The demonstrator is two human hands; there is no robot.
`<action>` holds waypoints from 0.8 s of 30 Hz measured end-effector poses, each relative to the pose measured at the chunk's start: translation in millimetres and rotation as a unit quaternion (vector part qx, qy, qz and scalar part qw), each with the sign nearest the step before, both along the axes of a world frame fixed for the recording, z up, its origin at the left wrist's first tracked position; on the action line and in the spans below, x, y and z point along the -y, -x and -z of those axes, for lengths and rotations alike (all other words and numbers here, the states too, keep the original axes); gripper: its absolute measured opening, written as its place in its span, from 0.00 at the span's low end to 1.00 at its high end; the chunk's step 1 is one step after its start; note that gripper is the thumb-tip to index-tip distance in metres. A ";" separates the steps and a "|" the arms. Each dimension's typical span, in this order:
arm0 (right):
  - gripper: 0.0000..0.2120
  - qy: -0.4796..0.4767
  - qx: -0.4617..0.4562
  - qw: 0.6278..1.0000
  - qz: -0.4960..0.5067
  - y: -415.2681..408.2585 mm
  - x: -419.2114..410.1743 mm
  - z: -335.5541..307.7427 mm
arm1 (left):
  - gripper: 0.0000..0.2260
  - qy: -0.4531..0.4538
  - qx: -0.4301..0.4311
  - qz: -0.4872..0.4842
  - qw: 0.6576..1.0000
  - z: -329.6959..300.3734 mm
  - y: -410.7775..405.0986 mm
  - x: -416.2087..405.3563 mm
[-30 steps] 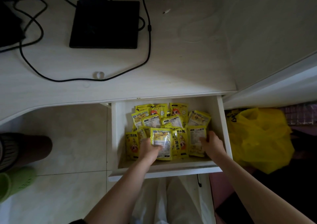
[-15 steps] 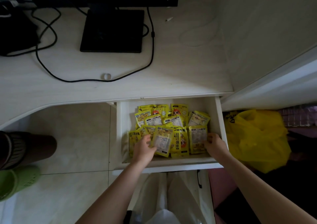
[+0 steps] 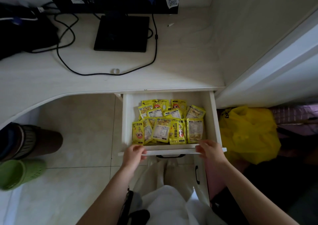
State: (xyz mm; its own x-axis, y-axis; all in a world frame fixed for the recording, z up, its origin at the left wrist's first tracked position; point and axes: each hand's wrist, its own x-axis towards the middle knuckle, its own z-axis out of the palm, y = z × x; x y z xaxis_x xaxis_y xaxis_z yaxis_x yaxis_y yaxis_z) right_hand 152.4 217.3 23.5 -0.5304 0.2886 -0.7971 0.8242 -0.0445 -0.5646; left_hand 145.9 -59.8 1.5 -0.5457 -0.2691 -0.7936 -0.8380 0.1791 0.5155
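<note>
A white drawer (image 3: 216, 119) stands pulled out from under the desk. Several yellow snack packets (image 3: 167, 124) fill it in overlapping rows. My left hand (image 3: 133, 156) grips the drawer's front panel near its left end, fingers curled over the top edge. At the right end of that panel, my right hand (image 3: 210, 150) holds on the same way. Neither hand touches the packets. A black handle (image 3: 170, 156) shows below the front panel between my hands.
The white desk (image 3: 51, 80) carries a black monitor base (image 3: 122, 33), black cables (image 3: 68, 66) and a small ring (image 3: 115, 71). A yellow plastic bag (image 3: 247, 133) lies right of the drawer. A person's leg and green shoe (image 3: 19, 173) stand on the tiled floor at left.
Both hands have left the packets and come back to the drawer's front panel, which they now grip. The packets lie still in the drawer.
</note>
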 end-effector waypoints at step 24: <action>0.20 0.053 0.206 0.959 0.188 13.3 -38.3 18.5 | 0.13 -0.221 0.105 -0.273 0.930 3.3 -1.7 22.3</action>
State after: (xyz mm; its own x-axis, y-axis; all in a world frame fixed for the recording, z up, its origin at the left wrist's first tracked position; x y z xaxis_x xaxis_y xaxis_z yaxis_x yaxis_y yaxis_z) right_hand 139.1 255.6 5.0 -0.0391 0.3041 -0.9518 0.8908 -0.4209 -0.1711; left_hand 147.6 -82.0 -1.7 -0.2442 -0.0831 -0.9662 -0.8318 -0.4942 0.2527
